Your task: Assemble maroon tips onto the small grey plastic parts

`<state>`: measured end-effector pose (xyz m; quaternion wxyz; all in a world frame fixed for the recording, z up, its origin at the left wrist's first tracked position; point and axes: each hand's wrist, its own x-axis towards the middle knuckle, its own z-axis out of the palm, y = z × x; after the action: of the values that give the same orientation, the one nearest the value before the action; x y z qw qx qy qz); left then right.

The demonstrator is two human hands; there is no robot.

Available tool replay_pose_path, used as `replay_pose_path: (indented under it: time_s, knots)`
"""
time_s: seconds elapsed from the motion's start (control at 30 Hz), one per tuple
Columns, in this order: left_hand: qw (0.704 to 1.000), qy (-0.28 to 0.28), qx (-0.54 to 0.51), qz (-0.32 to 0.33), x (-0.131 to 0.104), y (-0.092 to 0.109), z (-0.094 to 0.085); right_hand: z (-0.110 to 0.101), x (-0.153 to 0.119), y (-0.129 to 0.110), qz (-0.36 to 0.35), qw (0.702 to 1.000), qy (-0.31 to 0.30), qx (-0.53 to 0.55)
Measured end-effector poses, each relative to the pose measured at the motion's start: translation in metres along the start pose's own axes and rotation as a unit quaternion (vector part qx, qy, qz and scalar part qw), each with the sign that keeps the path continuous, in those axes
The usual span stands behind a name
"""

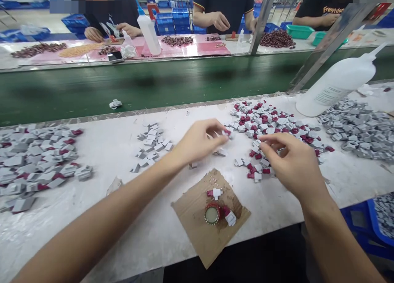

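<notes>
My left hand (205, 140) is closed in a pinch on a small grey and maroon part (227, 132), left of a pile of white and maroon parts (277, 121). At that pile's front edge is my right hand (287, 158), thumb and forefinger nearly together by a white piece; whether they grip it is unclear. Below the hands lies a brown cardboard square (197, 221) bearing a round red-rimmed container (212, 214) and two white and maroon parts, one above the container and one at its right.
Grey parts (150, 145) lie left of centre, with a larger pile (37, 160) far left and another (363, 129) right. A white bottle (335, 86) leans at back right. Beyond the green belt (184, 80), people work at another table. A blue crate (363, 221) stands lower right.
</notes>
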<state>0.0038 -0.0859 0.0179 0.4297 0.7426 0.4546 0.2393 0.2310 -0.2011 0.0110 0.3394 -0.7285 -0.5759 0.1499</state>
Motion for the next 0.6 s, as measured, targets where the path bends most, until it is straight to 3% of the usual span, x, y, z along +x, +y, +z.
replay_pose_path:
  time_s: [0.1, 0.27, 0.43, 0.6]
  knots:
    - [0.989, 0.121, 0.059, -0.057, 0.051, -0.02, -0.019, 0.001, 0.024, 0.003, 0.04, 0.971, 0.0, -0.235]
    - [0.963, 0.199, 0.119, -0.139, 0.114, -0.046, -0.047, 0.015, 0.041, -0.001, 0.068, 0.953, -0.042, -0.292]
    - [0.941, 0.207, 0.17, -0.205, 0.146, -0.055, -0.057, 0.02, 0.04, -0.006, 0.073, 0.95, -0.05, -0.298]
    - [0.924, 0.212, 0.211, -0.237, 0.153, -0.057, -0.064, 0.022, 0.033, -0.005, 0.053, 0.956, -0.049, -0.285]
